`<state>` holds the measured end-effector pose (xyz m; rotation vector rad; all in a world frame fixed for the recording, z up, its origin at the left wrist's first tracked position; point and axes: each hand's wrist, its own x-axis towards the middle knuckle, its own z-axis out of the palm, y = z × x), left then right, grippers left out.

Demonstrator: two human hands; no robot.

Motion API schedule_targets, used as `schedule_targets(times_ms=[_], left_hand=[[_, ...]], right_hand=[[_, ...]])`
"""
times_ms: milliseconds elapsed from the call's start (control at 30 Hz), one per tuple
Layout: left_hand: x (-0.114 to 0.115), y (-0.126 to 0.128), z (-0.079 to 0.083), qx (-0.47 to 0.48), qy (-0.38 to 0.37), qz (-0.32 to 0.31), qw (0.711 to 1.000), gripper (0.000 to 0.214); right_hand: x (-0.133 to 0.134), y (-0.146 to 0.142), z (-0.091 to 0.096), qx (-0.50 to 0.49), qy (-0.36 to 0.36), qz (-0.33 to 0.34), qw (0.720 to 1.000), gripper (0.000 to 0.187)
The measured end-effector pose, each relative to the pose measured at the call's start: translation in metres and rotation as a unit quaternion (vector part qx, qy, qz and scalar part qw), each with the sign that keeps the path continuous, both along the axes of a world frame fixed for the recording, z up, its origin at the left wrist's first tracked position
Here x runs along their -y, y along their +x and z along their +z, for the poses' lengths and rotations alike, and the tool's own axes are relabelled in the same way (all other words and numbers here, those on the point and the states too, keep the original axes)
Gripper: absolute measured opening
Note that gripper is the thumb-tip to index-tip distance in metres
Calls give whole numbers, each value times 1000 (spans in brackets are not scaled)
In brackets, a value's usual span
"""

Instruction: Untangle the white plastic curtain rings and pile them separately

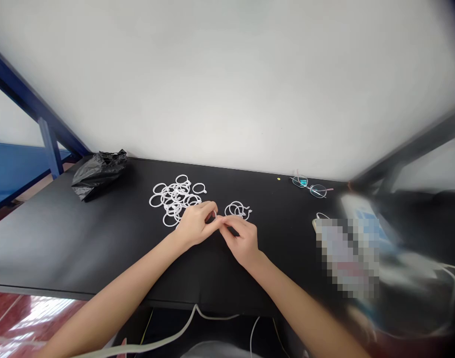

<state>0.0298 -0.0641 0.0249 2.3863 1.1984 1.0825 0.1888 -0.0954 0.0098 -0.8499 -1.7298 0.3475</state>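
Observation:
My left hand (193,223) and my right hand (244,238) meet above the black table, fingertips pinched together. Between them is a white plastic ring (214,214), much like a curtain ring; only a short arc shows, the rest being hidden by my fingers. A loose pile of similar white rings (179,197), some with a small knob on the rim, lies just beyond and left of my left hand. Behind my right hand rests a smaller cluster of white rings (242,215), at least some with a gap between their ends.
A crumpled black plastic bag (99,171) sits at the back left of the black table (130,253). Eyeglasses (308,187) lie at the back right. A phone with a cable, partly pixelated (342,253), is on the right. A white cable (175,335) hangs by the front edge.

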Motion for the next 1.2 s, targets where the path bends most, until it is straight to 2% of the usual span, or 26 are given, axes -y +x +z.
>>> schedule_targets(times_ms=[200, 400, 667, 800, 933, 1100, 1200], left_hand=[[-17, -18, 2, -43, 42, 4, 998, 34], [-28, -26, -3, -97, 21, -15, 995, 25], [-34, -31, -15, -182, 34, -13, 983, 26], [-33, -30, -12, -191, 52, -12, 980, 23], [-24, -23, -3, -142, 62, -26, 988, 26], [-10, -8, 6, -46, 0, -103, 994, 24], [-6, -3, 6, -25, -32, -120, 992, 25]], right_hand=[[-11, 11, -3, 49, -48, -42, 997, 16], [-17, 21, -8, 155, -96, -111, 977, 13], [-14, 17, -8, 217, -126, -90, 964, 23], [-14, 17, -6, 212, -97, -107, 967, 20], [-13, 16, -2, 143, -36, -132, 980, 10], [-9, 13, 4, 46, 19, -86, 995, 8], [-8, 10, 5, 30, 43, -71, 996, 9]])
